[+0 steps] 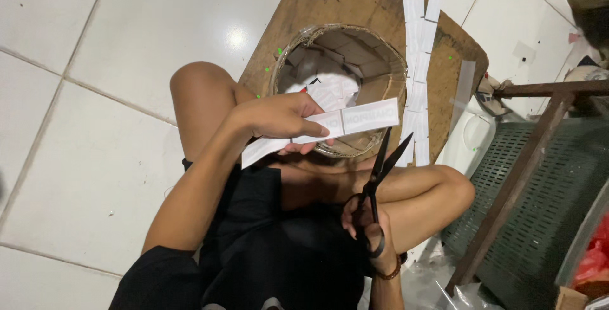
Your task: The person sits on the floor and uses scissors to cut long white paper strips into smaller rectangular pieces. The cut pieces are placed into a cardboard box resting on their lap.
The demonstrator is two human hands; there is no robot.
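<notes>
The left hand [279,120] pinched a white paper strip [330,125] above the cardboard bowl [339,88], fingers closed. The right hand [366,221] gripped black scissors [380,170], blades parted below the strip's right end.

The left hand [279,118] covered the middle of the paper strip [330,125], and the strip's printing was too blurred to make out. The strip hid the near rim of the cardboard tub [355,50]; the cut pieces inside were partly concealed. The right hand [368,224] wrapped the handles of the black scissors [380,170], hiding the finger loops. The red bag [593,262] and the metal frame [526,158] were cut off by the picture's right edge.
</notes>
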